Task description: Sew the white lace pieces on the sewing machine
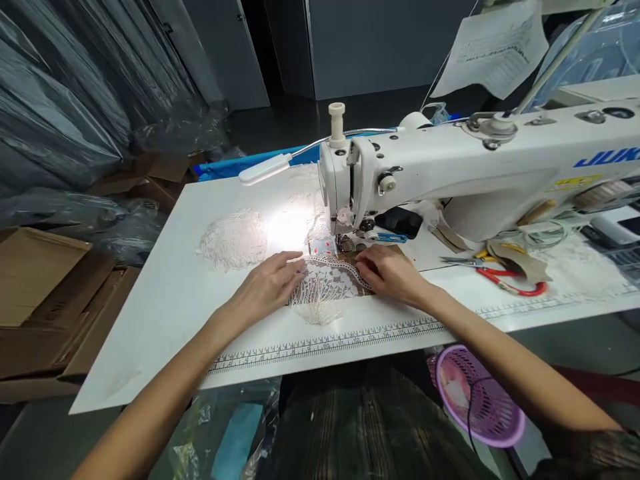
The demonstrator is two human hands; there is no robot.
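On the white desk point(165, 300), in front of the sewing machine point(450, 167), both hands are lying flat and open on a piece of white lace point(325, 283). The left hand point(273, 283) is pressing its left edge, and the right hand point(390, 270) is pressing its right edge, fingertips near the needle area. More lace point(233, 240) is resting well to the left under the lamp point(265, 169). Red-handled scissors point(500, 277) are lying to the right.
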